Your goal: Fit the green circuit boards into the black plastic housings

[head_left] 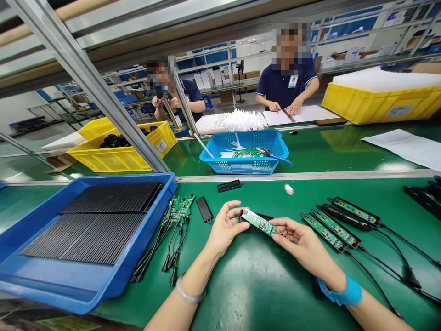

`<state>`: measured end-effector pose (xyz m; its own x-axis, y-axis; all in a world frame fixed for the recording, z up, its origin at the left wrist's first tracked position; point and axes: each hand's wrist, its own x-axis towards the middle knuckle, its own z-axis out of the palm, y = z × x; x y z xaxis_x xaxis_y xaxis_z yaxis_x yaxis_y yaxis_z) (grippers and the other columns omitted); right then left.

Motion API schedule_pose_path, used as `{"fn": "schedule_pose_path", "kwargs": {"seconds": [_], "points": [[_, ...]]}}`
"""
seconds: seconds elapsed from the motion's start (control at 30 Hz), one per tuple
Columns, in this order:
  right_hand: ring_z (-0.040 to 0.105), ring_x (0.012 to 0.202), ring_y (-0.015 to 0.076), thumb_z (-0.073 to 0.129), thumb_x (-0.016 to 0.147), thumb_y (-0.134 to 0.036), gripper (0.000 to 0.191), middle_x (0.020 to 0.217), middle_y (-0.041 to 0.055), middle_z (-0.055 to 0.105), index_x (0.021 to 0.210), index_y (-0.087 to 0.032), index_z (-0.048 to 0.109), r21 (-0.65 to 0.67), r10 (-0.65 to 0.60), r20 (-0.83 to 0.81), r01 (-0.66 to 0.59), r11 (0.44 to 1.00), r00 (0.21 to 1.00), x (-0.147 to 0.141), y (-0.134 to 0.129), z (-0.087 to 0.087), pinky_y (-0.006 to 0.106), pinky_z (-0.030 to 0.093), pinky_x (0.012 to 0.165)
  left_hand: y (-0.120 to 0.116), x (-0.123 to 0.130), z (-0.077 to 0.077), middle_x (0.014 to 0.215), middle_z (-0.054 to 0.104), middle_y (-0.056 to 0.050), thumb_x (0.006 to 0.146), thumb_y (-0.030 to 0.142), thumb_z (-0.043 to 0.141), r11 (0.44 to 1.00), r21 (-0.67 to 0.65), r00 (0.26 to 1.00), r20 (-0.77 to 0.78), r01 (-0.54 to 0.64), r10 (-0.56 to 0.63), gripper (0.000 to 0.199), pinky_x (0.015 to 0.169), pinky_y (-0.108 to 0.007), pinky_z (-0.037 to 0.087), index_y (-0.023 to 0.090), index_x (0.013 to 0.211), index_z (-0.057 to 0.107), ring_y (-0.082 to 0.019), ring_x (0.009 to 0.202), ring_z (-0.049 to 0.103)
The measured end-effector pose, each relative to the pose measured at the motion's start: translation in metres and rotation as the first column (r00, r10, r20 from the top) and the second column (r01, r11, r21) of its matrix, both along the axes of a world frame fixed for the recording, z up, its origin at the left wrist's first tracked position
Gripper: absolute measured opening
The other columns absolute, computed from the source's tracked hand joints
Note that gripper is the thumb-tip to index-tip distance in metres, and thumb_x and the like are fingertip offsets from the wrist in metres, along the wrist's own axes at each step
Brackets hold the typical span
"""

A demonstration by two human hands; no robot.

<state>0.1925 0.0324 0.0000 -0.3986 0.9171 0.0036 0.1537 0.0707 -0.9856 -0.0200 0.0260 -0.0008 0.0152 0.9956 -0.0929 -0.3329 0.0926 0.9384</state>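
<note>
A green and white circuit board (260, 222) spans the gap between my hands, tilted down to the right. Behind it shows part of a black plastic case (268, 217); how far the board sits in the case I cannot tell. My left hand (225, 227) is closed around the left end of the case, its thumb at the board's edge. Thumb and fingers of my right hand (299, 239) pinch the board's right end. To the right lie black cases with boards in them (325, 232), cables trailing. Left of my hands rests a single black case piece (204, 209).
At left, a blue tray (138, 257) carries rows of black strips. Loose boards with cables (177, 211) lie beside it. Farther back stand a blue basket (237, 166), yellow bins (382, 103) and a slanted metal post (113, 101). Two people work across the bench.
</note>
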Motion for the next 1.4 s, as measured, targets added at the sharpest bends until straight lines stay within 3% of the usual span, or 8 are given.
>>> {"fn": "schedule_pose_path", "kwargs": {"seconds": [0.2,0.53,0.83,1.03,1.13,1.2,1.27,1.4], "points": [[0.054,0.067,0.0152,0.061,0.08,-0.034,0.029,0.076,0.0017,0.056,0.105,-0.02,0.065,0.156,-0.043,0.081,0.03,0.987,0.996,-0.002,-0.003,-0.002,0.029,0.046,0.059,-0.001,0.002,-0.002,0.108,0.068,-0.008,0.063,0.017,0.08,0.999,0.042,0.999,0.05,0.009,-0.011,0.044,0.092,-0.03,0.044,0.017,0.104,0.063,-0.018,0.099,0.061],[0.053,0.068,0.0154,0.057,0.086,-0.026,0.026,0.079,0.0017,0.052,0.111,-0.025,0.064,0.405,-0.11,0.151,0.04,0.913,0.982,-0.001,-0.006,-0.006,0.029,0.046,0.06,-0.006,0.009,0.004,0.121,0.061,-0.01,0.077,0.028,0.071,0.996,0.029,0.994,0.073,0.079,-0.081,0.053,0.08,-0.03,0.054,0.021,0.126,0.052,-0.02,0.099,0.062],[0.053,0.069,0.0147,0.055,0.088,-0.02,0.03,0.08,0.0014,0.052,0.116,-0.026,0.06,0.529,-0.118,0.153,0.019,0.848,0.981,-0.003,-0.009,-0.009,0.028,0.046,0.061,-0.008,0.015,0.001,0.115,0.06,-0.009,0.082,0.033,0.064,0.995,0.057,0.995,0.06,0.081,-0.084,0.046,0.078,-0.031,0.054,0.021,0.122,0.046,-0.019,0.097,0.062],[0.054,0.069,0.0153,0.062,0.082,-0.029,0.031,0.084,0.0017,0.053,0.112,-0.022,0.056,0.353,-0.113,0.17,0.046,0.935,0.979,-0.012,-0.008,-0.012,0.029,0.049,0.063,-0.013,0.033,-0.001,0.096,0.066,-0.004,0.074,0.025,0.074,0.999,0.04,0.992,0.128,-0.002,-0.003,0.07,0.082,-0.03,0.051,0.023,0.126,0.027,-0.015,0.087,0.063],[0.056,0.07,0.0153,0.051,0.088,-0.039,0.038,0.092,0.0048,0.058,0.121,-0.02,0.051,0.085,0.042,0.1,-0.051,0.995,0.994,-0.016,-0.005,-0.012,0.028,0.051,0.061,-0.015,0.04,-0.002,0.085,0.065,-0.001,0.071,0.024,0.075,1.0,0.01,0.991,0.135,-0.018,0.017,0.077,0.073,-0.026,0.053,0.022,0.129,0.024,-0.014,0.077,0.064],[0.058,0.068,0.0158,0.042,0.092,-0.041,0.039,0.086,0.0038,0.063,0.123,-0.02,0.053,-0.015,0.168,0.064,-0.168,0.986,0.984,-0.017,-0.004,-0.011,0.028,0.051,0.06,-0.017,0.042,-0.002,0.077,0.062,0.003,0.071,0.025,0.075,1.0,0.006,0.992,0.127,-0.004,0.003,0.079,0.061,-0.025,0.053,0.022,0.13,0.024,-0.012,0.064,0.062],[0.059,0.066,0.0165,0.04,0.093,-0.04,0.037,0.075,0.002,0.065,0.116,-0.019,0.059,-0.018,0.212,0.093,-0.211,0.977,0.973,-0.019,-0.004,-0.01,0.028,0.05,0.061,-0.019,0.043,-0.003,0.075,0.062,0.003,0.071,0.025,0.074,1.0,0.016,0.994,0.113,-0.004,0.002,0.078,0.056,-0.024,0.052,0.022,0.13,0.024,-0.012,0.059,0.06],[0.062,0.062,0.0166,0.039,0.093,-0.041,0.036,0.07,0.0021,0.066,0.109,-0.018,0.063,-0.021,0.173,0.155,-0.172,0.985,0.973,-0.021,-0.007,-0.01,0.026,0.049,0.058,-0.02,0.045,-0.003,0.082,0.066,-0.002,0.072,0.023,0.073,0.999,0.031,0.993,0.107,-0.043,0.039,0.078,0.062,-0.024,0.052,0.02,0.132,0.023,-0.014,0.068,0.063]]}}
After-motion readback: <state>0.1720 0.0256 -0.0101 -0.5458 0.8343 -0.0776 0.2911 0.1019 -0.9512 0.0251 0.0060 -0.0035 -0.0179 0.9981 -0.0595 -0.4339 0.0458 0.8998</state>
